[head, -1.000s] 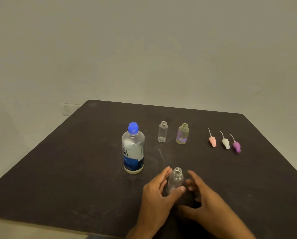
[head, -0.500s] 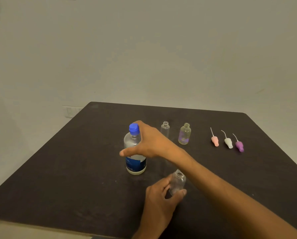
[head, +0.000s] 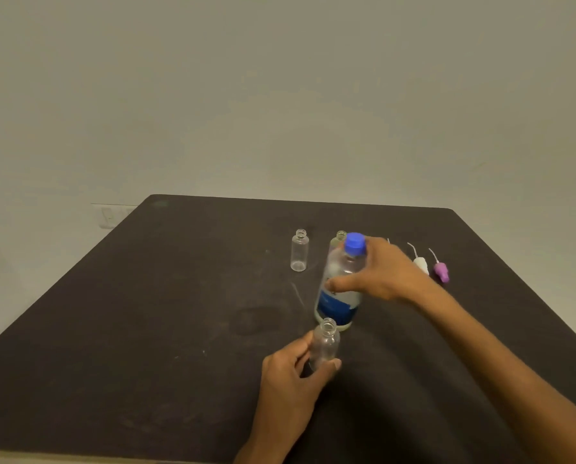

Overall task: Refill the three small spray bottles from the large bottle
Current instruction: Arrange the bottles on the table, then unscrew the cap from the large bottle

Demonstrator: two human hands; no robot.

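Large bottle (head: 338,289): clear, blue screw cap (head: 355,243) on, blue label low on the body; tilted slightly, gripped round the upper body by the right hand (head: 380,276).

Small bottle, near (head: 325,344): clear, uncapped, open neck; held between thumb and fingers of the left hand (head: 296,373), just in front of the large bottle's base.

Small bottle, far left (head: 300,250): clear, uncapped, upright, beyond the left hand, left of the right hand.

Small bottle, tinted (head: 339,238): uncapped, mostly hidden behind the large bottle.

Spray tops, white (head: 420,262) and purple (head: 441,271): lying just beyond the right wrist.
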